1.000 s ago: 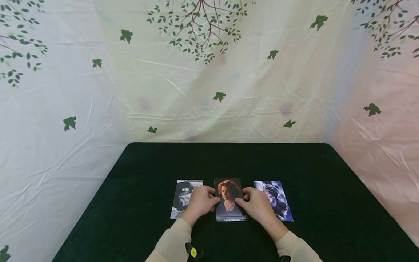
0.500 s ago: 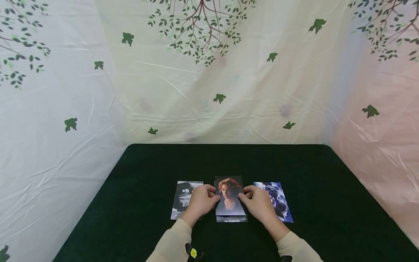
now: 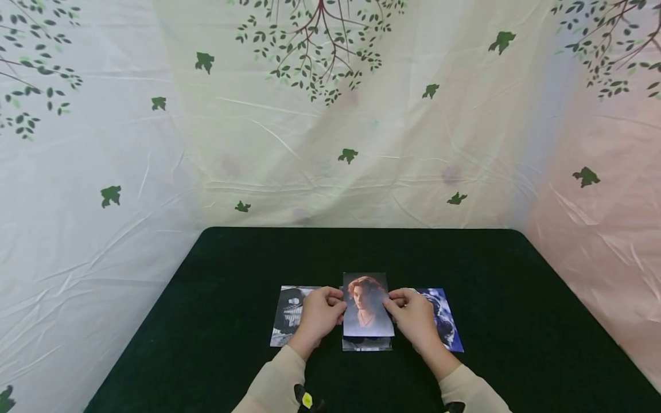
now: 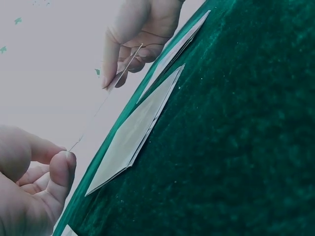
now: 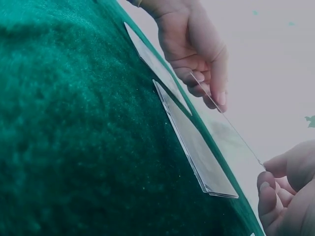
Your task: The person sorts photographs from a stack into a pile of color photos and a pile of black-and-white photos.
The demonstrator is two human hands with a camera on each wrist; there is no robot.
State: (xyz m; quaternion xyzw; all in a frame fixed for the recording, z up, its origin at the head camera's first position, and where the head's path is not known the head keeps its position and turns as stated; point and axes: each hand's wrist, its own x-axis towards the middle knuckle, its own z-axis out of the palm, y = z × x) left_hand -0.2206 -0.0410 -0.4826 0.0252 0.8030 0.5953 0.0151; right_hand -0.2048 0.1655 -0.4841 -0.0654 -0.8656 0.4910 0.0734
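A photo print [image 3: 365, 298] of a red-haired person is held up between both hands in the head view. My left hand [image 3: 321, 315] pinches its left edge between thumb and fingers. On the opposite edge my right hand [image 3: 415, 318] pinches it the same way. Both wrist views show the print side-on as a thin line, raised clear of the table. Below it lies a small stack of photo prints [image 4: 135, 132], mostly hidden from the head camera except for its near strip.
A black-and-white photo print [image 3: 284, 315] lies left of the stack, partly behind the left hand. To the right, a blue-toned photo print [image 3: 448, 324] is partly covered by the right hand. Dark green cloth [image 3: 232, 373] covers the table, and a leaf-patterned curtain [image 3: 289, 143] hangs behind.
Both hands have lifted the red-haired portrait print off the stack, raising it and shifting it slightly right. More of the print beneath shows at the near edge. The side prints have stayed put.
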